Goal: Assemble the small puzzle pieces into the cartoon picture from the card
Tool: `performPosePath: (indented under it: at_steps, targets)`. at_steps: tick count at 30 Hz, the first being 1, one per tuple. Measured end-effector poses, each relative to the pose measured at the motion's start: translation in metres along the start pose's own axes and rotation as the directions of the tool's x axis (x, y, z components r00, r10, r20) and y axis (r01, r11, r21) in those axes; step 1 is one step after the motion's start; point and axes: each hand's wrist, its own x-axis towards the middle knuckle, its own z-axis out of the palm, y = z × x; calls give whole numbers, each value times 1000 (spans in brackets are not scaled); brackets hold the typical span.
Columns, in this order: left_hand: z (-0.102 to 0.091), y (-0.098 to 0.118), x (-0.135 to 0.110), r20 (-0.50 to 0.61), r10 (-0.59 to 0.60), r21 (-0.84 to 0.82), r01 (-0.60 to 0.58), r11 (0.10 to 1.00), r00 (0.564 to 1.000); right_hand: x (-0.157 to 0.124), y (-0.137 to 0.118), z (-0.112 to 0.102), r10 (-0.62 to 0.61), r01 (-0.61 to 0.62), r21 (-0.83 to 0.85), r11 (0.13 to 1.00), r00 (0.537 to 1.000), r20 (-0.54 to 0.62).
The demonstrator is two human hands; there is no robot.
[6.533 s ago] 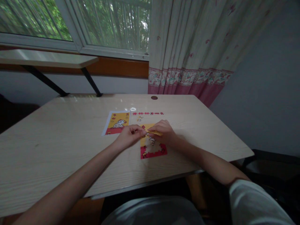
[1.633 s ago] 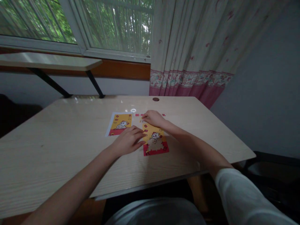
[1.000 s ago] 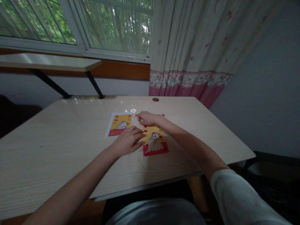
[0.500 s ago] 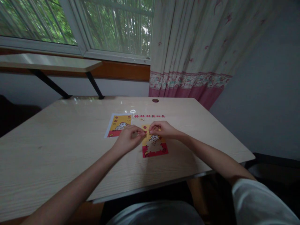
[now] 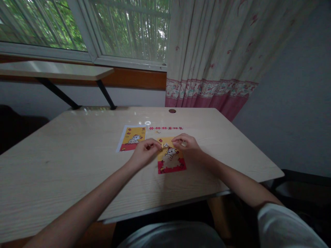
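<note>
A partly built yellow and red jigsaw puzzle (image 5: 171,162) with a white cartoon animal lies on the wooden table (image 5: 77,155). My left hand (image 5: 144,153) rests at the puzzle's left edge, fingers curled in a pinch on something too small to make out. My right hand (image 5: 186,145) sits on the puzzle's upper right corner, fingers bent down onto it. Left of the puzzle lies a picture card (image 5: 132,137) with the same image. Beyond the puzzle a row of red puzzle pieces (image 5: 165,128) lies in a line.
A round cable hole (image 5: 172,111) sits near the table's far edge. A window (image 5: 85,27) and a patterned curtain (image 5: 212,51) stand behind the table. A narrow shelf on black brackets (image 5: 51,70) juts out at the left wall.
My right hand reached out to the row of loose pieces, then came back to the puzzle. Both hands met over its top, and my right hand has now slid to its upper right corner.
</note>
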Motion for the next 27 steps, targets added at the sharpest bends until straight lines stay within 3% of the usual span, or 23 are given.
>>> performPosePath:
  at_steps: [3,6,19,23,27]
  targets:
    - [0,-3,1,-22,-35,-21,35,999,999,0,1,-1,-135,130,-137,982,990,-29]
    - [1,-3,2,-13,-32,-17,31,999,999,-1,2,1,-193,179,-208,962,980,-48]
    - [0,-1,2,47,55,-4,-55,998,997,-4,-4,-1,-270,259,-306,916,963,8]
    - [-13,3,0,71,102,168,-113,979,992,-8,-2,-2,-234,230,-280,932,972,21]
    - [-28,2,-5,242,215,370,-295,881,946,-15,6,2,-167,195,-191,962,974,156]
